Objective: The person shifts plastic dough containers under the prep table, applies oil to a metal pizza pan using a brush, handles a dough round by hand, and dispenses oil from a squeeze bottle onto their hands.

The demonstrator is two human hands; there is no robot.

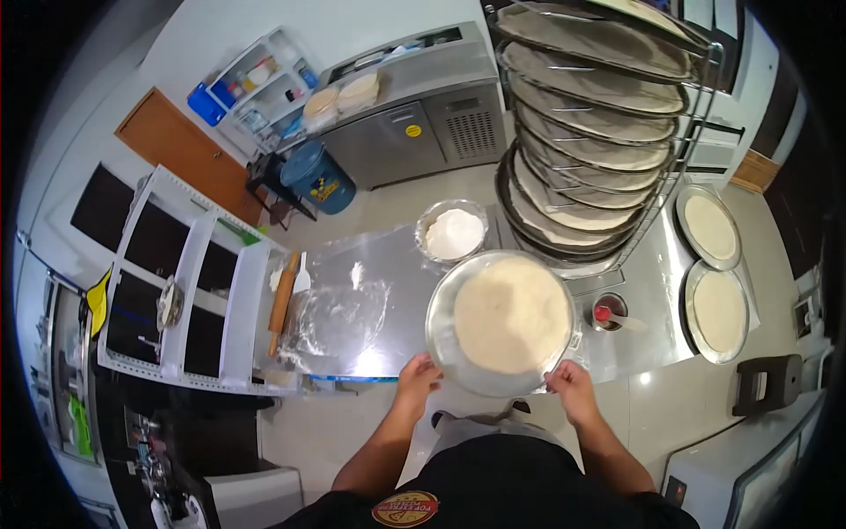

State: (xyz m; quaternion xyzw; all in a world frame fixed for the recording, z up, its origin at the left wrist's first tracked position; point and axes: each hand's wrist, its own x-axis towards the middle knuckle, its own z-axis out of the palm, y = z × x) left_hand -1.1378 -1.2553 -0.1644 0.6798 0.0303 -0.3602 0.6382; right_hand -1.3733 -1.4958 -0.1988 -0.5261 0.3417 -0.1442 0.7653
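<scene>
A round metal pizza pan (438, 339) with a flat disc of pale dough (511, 313) on it is held in front of me at the steel table's front edge. My left hand (418, 386) is closed at the pan's near left rim. At the near right rim, the fingers of my right hand (572, 388) pinch the edge. The pan's underside is hidden. Behind it is a bowl of white flour (456, 234). To its right stands a small metal container (610, 312) with something red inside and a pale-handled utensil across it.
A tall rack (705, 97) of dough-filled pans stands at the back right. Two more dough pans (708, 227) sit far right. On the floured steel table (397, 291), a rolling pin (282, 304) and white scraper (302, 275) lie left. A blue bin (319, 179) stands beyond.
</scene>
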